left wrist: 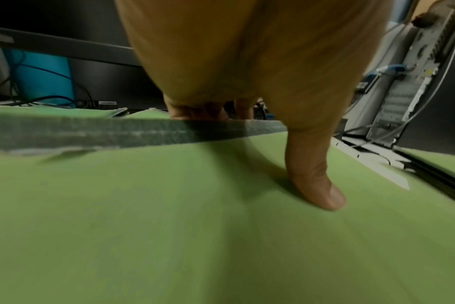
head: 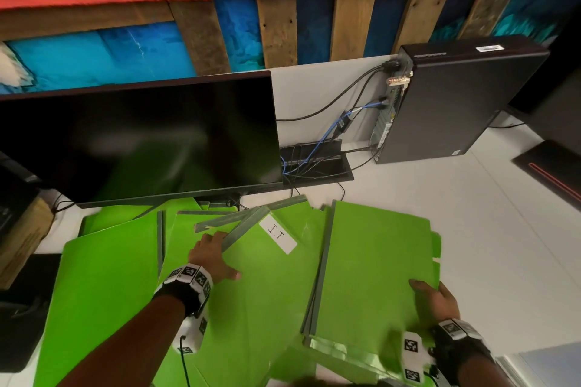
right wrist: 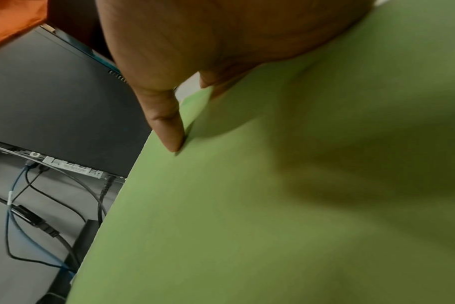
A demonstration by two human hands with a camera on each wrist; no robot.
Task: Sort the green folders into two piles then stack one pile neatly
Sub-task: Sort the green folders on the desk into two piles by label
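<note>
Several green folders with grey spines lie fanned over the white desk (head: 490, 245). My left hand (head: 224, 256) grips the folder labelled "I.T" (head: 267, 298) at its grey spine (left wrist: 117, 131). Its thumb (left wrist: 317, 181) lies on the green cover and its fingers curl over the far side of the spine. My right hand (head: 431, 295) pinches the near right edge of another green folder (head: 377, 261), which lies on a small pile at the right. That thumb (right wrist: 166, 123) presses on the folder's (right wrist: 247, 205) cover, and the fingers are hidden under it.
A dark monitor (head: 141, 141) stands just behind the folders. A black computer tower (head: 456, 104) stands at the back right, with cables (head: 314, 160) running into a desk slot. A wooden block (head: 22, 239) sits at the left, and a dark flat object (head: 553, 166) at the right edge.
</note>
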